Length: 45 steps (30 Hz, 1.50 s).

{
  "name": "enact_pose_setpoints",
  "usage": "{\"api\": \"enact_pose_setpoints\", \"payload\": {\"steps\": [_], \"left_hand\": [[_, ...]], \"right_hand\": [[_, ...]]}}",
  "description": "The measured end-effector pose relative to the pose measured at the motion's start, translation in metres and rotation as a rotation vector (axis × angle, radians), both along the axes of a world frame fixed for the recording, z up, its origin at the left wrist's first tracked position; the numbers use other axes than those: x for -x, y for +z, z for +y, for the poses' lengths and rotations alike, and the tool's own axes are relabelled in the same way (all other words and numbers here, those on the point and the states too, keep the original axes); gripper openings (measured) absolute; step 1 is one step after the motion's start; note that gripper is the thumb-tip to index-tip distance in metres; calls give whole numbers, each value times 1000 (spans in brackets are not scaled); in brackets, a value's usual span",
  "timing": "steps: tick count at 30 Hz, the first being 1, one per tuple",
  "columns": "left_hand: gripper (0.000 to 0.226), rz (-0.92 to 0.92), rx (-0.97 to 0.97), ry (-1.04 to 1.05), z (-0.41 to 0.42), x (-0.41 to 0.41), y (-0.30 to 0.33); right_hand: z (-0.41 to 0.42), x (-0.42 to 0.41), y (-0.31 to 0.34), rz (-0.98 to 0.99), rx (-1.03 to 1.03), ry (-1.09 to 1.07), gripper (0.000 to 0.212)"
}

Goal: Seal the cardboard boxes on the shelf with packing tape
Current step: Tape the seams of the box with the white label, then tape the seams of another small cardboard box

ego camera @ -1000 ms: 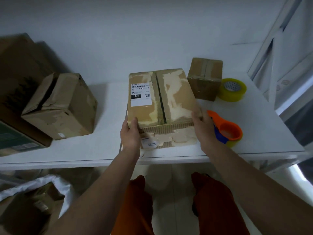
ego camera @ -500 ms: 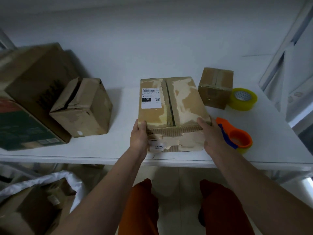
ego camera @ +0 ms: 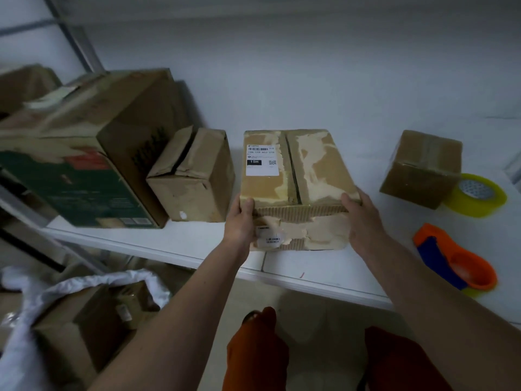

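A worn cardboard box (ego camera: 315,170) with a white shipping label sits on the white shelf (ego camera: 318,266), its top flaps closed along a dark centre seam. My left hand (ego camera: 241,224) grips its near left corner, thumb on top. My right hand (ego camera: 362,221) grips its near right corner. An orange and blue tape dispenser (ego camera: 456,261) lies on the shelf to the right of my right arm. A yellow tape roll (ego camera: 478,194) lies further back on the right.
A small taped box (ego camera: 423,167) stands at the right beside the yellow roll. A crumpled box (ego camera: 194,176) stands just left of the held box, with a large green-printed carton (ego camera: 84,162) beyond it. Below the shelf lie a white bag and more boxes (ego camera: 79,331).
The box has slid left along the shelf with both hands on it, away from the small taped box and the dispenser. The view has swung left, showing the large carton.
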<state>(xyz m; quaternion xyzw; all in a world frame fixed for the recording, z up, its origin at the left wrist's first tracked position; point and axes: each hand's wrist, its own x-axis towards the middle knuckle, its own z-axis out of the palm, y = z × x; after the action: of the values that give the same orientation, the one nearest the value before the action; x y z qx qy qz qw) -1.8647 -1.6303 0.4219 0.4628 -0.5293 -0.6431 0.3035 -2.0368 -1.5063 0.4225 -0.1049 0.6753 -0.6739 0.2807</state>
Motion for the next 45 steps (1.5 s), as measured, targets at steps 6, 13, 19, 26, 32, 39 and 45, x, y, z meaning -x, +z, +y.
{"api": "enact_pose_setpoints", "payload": {"steps": [6,13,19,26,32,39,45], "left_hand": [[33,-187,-16,-218,-34,-19,6],[42,-426,320,42,-81,-52,-4],[55,-542,366,364,-141,-86,-4],[65,-397,320,392,-187,-95,-12],[74,-312,86,374,-204,-89,-23],[50,-135,54,402,-179,-83,-13],[35,17,171,480,-144,-88,32]], "right_hand": [[-26,14,-4,85,-294,-12,43],[-74,-45,17,1120,-507,150,42],[-148,-124,38,920,-329,689,49],[-227,-132,22,566,-349,731,62],[-250,-118,-3,218,-249,608,67],[-243,-110,-6,-8,-184,635,56],[-206,-116,39,-13,70,645,47]]}}
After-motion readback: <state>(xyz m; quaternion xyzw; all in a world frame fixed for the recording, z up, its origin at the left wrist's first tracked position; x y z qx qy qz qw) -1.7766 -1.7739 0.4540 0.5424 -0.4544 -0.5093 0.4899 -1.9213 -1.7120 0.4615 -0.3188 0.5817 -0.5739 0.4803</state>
